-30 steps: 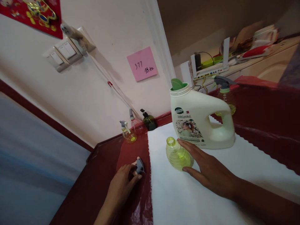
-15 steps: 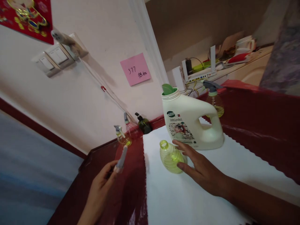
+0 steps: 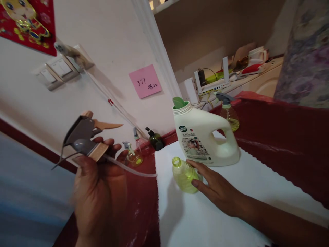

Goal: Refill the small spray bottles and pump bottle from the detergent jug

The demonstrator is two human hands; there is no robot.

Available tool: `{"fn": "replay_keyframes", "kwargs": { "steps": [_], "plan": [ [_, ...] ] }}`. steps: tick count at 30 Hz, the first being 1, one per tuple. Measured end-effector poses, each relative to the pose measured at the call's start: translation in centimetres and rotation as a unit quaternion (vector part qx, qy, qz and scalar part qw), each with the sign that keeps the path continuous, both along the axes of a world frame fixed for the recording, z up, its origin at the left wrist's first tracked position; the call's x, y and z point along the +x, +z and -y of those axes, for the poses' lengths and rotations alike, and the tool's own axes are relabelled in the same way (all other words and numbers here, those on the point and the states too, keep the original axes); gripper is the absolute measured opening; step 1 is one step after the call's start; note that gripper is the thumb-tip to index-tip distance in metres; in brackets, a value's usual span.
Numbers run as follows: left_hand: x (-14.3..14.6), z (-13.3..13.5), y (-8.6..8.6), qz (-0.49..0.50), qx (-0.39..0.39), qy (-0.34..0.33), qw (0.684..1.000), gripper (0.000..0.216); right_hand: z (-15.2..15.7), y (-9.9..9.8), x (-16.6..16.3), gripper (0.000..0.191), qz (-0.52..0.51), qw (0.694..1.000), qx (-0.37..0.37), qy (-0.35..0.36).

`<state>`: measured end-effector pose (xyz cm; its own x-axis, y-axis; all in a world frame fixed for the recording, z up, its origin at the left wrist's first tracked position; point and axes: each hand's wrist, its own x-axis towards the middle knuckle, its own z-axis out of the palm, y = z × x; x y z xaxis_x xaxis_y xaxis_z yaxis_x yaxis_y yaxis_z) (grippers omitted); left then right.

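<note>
Raised at the left, my left hand (image 3: 94,192) is closed on the collar of a grey trigger spray head (image 3: 83,132) with an orange-brown trigger. Its clear dip tube (image 3: 128,168) curves away to the right. My right hand (image 3: 221,190) is against the right side of an open, translucent yellow-green spray bottle (image 3: 183,176), thumb low and index finger near the shoulder. The bottle stands upright on a white cloth (image 3: 200,219). Right behind it is a large pale green detergent jug (image 3: 205,128) with a green spout in its mouth.
Against the wall stand a small yellow spray bottle (image 3: 133,157), a pink spray bottle (image 3: 142,144) and a dark green pump bottle (image 3: 155,140). Another spray bottle (image 3: 230,116) is behind the jug. A white router (image 3: 214,87) and dishes occupy the back shelf. A pink note (image 3: 144,81) hangs above.
My left hand has lifted the spray head up and left, closer to the camera, and its tube now shows. My right hand has closed in on the bottle.
</note>
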<state>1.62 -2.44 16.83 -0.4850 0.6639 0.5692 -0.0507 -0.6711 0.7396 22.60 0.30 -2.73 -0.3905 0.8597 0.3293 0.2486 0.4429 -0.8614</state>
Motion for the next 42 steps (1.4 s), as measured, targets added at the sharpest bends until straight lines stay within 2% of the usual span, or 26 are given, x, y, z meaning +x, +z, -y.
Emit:
{"fn": "replay_keyframes", "kwargs": {
  "steps": [5,14,20,24,28,32,42],
  "plan": [
    [2.4,-2.1,-0.2,-0.051,0.017,-0.049,0.997,0.031,-0.1,0.3,0.0,0.058,0.003,1.0,0.0,0.004],
    [4.1,-5.0,-3.0,-0.02,-0.005,-0.105,0.994,0.038,0.0,0.2,0.0,0.058,0.008,1.0,0.009,0.002],
    [3.8,-4.9,-7.3,-0.044,-0.102,-0.126,0.986,0.028,-0.1,0.6,0.0,0.058,0.013,1.0,0.014,0.003],
    [3.1,-4.5,-10.7,-0.063,-0.183,-0.148,0.97,0.032,0.0,0.5,0.0,0.057,0.01,1.0,0.02,0.004],
    [2.8,-4.3,-12.8,-0.07,-0.224,-0.168,0.957,0.036,0.0,0.4,-0.1,0.057,0.01,1.0,0.028,-0.002],
    [2.7,-4.0,-13.4,-0.077,-0.226,-0.164,0.957,0.035,-0.2,0.4,-0.1,0.057,0.016,0.999,0.031,0.001],
    [3.1,-3.1,-13.0,-0.113,-0.206,-0.157,0.959,0.038,0.1,0.2,-0.1,0.055,0.026,0.999,0.042,-0.007]
  ]
}}
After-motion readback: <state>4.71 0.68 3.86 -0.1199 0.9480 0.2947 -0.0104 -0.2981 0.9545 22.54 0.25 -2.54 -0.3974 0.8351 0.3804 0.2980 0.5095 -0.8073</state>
